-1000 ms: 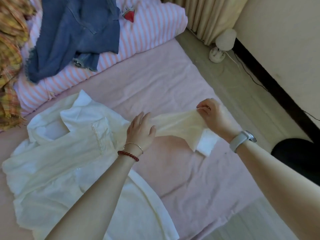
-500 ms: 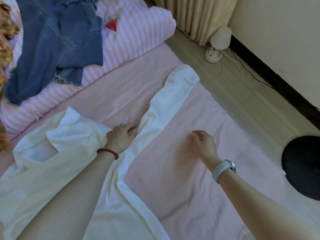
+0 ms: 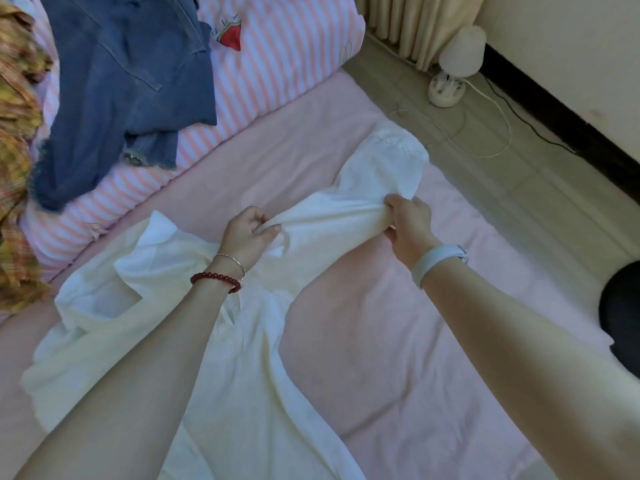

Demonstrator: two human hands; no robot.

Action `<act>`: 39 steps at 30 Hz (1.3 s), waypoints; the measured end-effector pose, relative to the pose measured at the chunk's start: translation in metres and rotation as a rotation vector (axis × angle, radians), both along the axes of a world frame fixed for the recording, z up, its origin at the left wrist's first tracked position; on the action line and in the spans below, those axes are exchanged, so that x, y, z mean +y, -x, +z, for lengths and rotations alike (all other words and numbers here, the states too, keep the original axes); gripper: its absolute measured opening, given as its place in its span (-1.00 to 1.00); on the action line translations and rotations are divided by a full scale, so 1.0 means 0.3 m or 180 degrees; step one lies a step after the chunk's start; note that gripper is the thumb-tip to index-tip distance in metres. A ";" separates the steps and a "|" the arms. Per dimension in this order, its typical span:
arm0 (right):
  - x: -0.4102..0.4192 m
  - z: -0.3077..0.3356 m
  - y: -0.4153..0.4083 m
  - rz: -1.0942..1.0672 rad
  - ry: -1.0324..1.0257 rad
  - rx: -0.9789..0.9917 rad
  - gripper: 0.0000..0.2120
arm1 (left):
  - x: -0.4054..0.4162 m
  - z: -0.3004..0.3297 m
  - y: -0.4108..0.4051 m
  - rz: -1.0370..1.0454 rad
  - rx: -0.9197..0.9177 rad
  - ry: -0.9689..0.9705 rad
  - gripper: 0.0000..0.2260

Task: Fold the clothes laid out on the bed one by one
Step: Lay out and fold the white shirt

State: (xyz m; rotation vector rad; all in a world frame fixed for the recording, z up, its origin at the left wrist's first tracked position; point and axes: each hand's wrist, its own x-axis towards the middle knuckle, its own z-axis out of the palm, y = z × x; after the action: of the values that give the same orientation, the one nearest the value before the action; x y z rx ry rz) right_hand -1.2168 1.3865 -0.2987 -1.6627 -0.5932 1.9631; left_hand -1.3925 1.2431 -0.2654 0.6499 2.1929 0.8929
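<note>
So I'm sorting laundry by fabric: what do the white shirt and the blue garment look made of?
The white shirt looks like thin, matte woven cotton or a blend: it crumples softly and lets light through. The blue garment looks like denim, with heavy folds, stitched seams and a frayed hem.

At two o'clock I see a pale tiled floor (image 3: 540, 188) running beside the bed (image 3: 398, 341), which wears a pink sheet. A small white lamp (image 3: 457, 64) stands at one o'clock, its cord (image 3: 491, 133) looping across the floor. Beige curtains (image 3: 415, 22) hang at twelve; a cream wall (image 3: 571, 46) with dark skirting (image 3: 554, 116) follows.
</note>
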 end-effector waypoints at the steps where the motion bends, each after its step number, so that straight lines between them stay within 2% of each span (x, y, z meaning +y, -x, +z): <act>1: 0.001 -0.005 -0.037 0.0001 -0.0115 -0.0044 -0.93 | 0.024 -0.001 -0.003 0.0065 0.0008 -0.0043 -0.75; 4: 0.014 -0.032 -0.151 -0.0152 -0.0053 -0.0182 -0.85 | 0.104 -0.020 -0.035 0.0178 0.0177 -0.0113 -0.83; 6: 0.025 -0.045 -0.200 -0.0492 0.0268 -0.0041 -0.80 | 0.138 -0.040 -0.073 0.0043 0.0717 0.0104 -0.78; 10: 0.049 -0.040 -0.230 -0.1016 0.0621 0.0226 -0.83 | 0.109 -0.078 -0.206 -0.0732 0.2051 0.0461 -0.61; 12: 0.073 -0.033 -0.230 -0.1131 0.0567 0.0317 -0.88 | 0.067 -0.113 -0.297 -0.1255 0.2175 0.0619 -0.52; 15: 0.107 -0.026 -0.230 -0.1366 0.0463 0.0249 -0.94 | 0.016 -0.181 -0.378 -0.1891 0.1606 0.1066 -0.49; 18: 0.119 -0.017 -0.237 -0.1062 -0.0164 -0.0252 -0.87 | 0.024 -0.212 -0.370 -0.1891 0.1124 0.1287 -0.54; 21: 0.093 0.018 -0.226 -0.0370 -0.1253 -0.0854 -0.71 | 0.061 -0.148 -0.334 -0.1068 0.0552 0.0640 -0.70; 24: 0.038 0.094 -0.185 0.0153 -0.1977 -0.0881 -0.63 | 0.041 -0.027 -0.273 -0.0388 0.0077 0.0165 -0.79; 27: -0.056 0.187 -0.094 0.0811 -0.2565 -0.0709 -0.68 | -0.040 0.102 -0.206 0.0011 -0.0117 -0.0208 -0.85; 29: -0.147 0.244 -0.007 0.1202 -0.2902 -0.0639 -0.81 | -0.123 0.190 -0.151 0.0574 -0.0557 -0.0548 -0.87; 30: -0.199 0.279 0.043 0.1362 -0.3070 -0.0565 -0.82 | -0.175 0.232 -0.115 0.0925 -0.0903 -0.0732 -0.86; 32: -0.328 0.355 0.149 0.1700 -0.3508 -0.0309 -0.77 | -0.303 0.297 -0.024 0.1597 -0.1668 -0.1102 -0.79; 34: -0.487 0.425 0.256 0.2073 -0.3949 0.0049 -0.75 | -0.474 0.337 0.079 0.2141 -0.2175 -0.1470 -0.64; 37: -0.764 0.470 0.401 0.2763 -0.4487 0.0342 -0.69 | -0.772 0.355 0.203 0.2766 -0.2552 -0.2088 -0.49; 39: -0.946 0.451 0.469 0.3686 -0.4563 0.0563 -0.66 | -0.971 0.337 0.255 0.2889 -0.2693 -0.2226 -0.40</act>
State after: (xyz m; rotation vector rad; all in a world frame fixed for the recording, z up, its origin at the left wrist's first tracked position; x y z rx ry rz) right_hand -1.3573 1.1026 -0.1633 -0.1398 -2.4329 1.3231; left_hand -1.4691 0.9518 -0.1642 -0.4812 1.2899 1.9759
